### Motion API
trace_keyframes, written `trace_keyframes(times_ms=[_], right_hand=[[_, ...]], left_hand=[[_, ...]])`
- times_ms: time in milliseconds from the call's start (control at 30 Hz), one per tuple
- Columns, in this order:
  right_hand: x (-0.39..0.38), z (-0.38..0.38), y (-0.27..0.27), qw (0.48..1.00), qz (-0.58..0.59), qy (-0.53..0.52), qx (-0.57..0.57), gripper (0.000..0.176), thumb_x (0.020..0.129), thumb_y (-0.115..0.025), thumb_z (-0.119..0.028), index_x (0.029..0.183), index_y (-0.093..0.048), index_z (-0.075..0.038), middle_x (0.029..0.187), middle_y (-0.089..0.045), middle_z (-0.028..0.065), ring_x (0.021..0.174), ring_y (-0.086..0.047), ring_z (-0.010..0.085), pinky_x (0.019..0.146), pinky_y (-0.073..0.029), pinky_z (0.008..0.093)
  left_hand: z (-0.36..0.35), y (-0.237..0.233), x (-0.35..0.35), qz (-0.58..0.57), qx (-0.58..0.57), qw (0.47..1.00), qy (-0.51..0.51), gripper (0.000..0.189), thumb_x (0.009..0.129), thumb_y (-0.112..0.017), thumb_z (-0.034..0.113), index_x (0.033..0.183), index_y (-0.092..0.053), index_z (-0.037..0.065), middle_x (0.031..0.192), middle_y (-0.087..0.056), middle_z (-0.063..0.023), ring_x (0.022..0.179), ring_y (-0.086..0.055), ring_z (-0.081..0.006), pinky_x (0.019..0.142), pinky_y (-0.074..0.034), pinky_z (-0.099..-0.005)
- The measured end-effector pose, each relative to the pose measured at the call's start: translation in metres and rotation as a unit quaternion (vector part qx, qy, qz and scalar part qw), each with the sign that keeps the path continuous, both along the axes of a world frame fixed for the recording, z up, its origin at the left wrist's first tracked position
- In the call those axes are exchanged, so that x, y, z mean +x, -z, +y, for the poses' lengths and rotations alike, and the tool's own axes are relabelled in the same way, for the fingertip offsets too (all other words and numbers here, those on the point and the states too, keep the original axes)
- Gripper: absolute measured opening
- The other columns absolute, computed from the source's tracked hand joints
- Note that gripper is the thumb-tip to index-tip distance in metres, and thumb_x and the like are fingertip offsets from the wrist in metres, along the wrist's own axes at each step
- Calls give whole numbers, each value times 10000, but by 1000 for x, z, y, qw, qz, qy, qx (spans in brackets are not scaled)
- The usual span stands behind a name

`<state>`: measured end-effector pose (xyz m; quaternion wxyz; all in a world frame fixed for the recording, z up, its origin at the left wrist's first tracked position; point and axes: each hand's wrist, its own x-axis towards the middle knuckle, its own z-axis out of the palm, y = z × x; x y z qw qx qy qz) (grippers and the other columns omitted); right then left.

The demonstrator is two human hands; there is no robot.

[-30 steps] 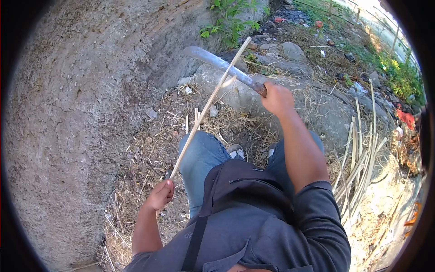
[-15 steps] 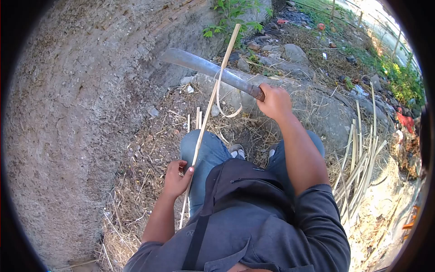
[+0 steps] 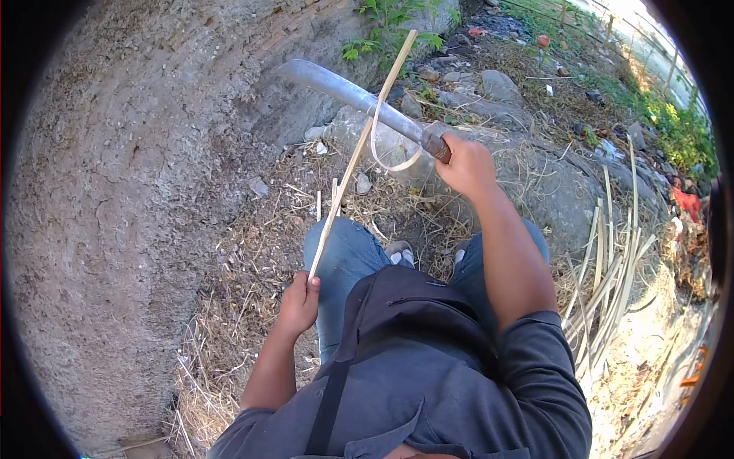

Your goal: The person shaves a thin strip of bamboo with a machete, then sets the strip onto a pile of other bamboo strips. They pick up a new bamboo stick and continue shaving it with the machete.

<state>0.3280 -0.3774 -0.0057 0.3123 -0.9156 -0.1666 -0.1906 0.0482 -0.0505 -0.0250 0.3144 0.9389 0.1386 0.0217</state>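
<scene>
My right hand [image 3: 466,164] is closed around the handle of a machete [image 3: 344,93], whose long blade points up and to the left. Near my left knee, my left hand [image 3: 299,302] grips the lower end of a pale split bamboo strip [image 3: 348,174]. The strip slants up and to the right, crossing the blade at about its middle. From that crossing a thin curled shaving [image 3: 378,153] hangs and bends round toward the handle. The blade's edge against the strip is too small to make out.
Several bamboo strips [image 3: 612,271] lie piled at my right side. A rough wall [image 3: 130,199] rises close on the left. Large rocks [image 3: 501,88] and a green plant [image 3: 397,30] are ahead, with dry shavings [image 3: 229,306] over the ground.
The upper end of the strip has shifted up and right. The machete has risen slightly, and the shaving curls closer to its handle. My left hand has closed more tightly round the strip.
</scene>
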Motion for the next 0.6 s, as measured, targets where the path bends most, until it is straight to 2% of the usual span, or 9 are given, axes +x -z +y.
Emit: trace_keyframes(times_ms=[100,200,300,400,500,567,600], right_hand=[[1,-8,-2,992,108,-60,14,196,785,-706,-221,953,-675,-124,795,-698,188,812,-694,402,718,-532,544],[-6,-6,-7,999,37,-9,-35,196,772,-718,-221,940,-674,-130,781,-703,158,805,-700,380,740,-539,511],[-10,0,-7,989,-68,-42,-126,196,757,-734,-226,920,-669,-141,766,-708,118,774,-707,342,768,-536,465],[-23,16,-2,977,-84,-129,-150,195,746,-742,-229,903,-660,-147,761,-713,86,735,-701,311,772,-526,443],[-29,32,4,958,-121,-203,-160,204,716,-745,-215,886,-652,-150,744,-704,63,722,-689,293,788,-500,413],[-30,38,4,946,-136,-237,-175,211,698,-746,-208,876,-647,-158,738,-700,48,731,-689,276,805,-478,375],[-28,37,3,946,-142,-236,-171,211,699,-745,-210,877,-645,-157,742,-700,51,725,-687,281,799,-484,382]], left_hand=[[5,9,-7,-14,-46,998,42,388,1092,-471,402,1015,-560,32,718,-562,-36,654,-551,-146,603,-448,-317],[8,13,-10,48,-247,967,43,370,1099,-452,410,1013,-558,67,701,-485,25,596,-434,-72,531,-354,-250],[6,0,-7,120,-403,907,42,361,1108,-431,397,1038,-567,71,693,-434,49,585,-392,-50,527,-333,-229],[-5,-15,-1,147,-397,906,9,365,1111,-422,398,1042,-571,71,690,-407,52,570,-362,-49,508,-302,-223],[2,-7,3,122,-390,912,27,371,1111,-422,393,1067,-570,56,706,-433,50,571,-380,-50,499,-322,-235],[-2,-4,2,54,-314,947,34,375,1112,-420,386,1065,-583,52,702,-452,42,584,-420,-46,510,-350,-238],[-2,-4,2,19,-274,961,37,378,1112,-418,382,1063,-590,49,700,-461,37,591,-439,-43,515,-364,-239]])
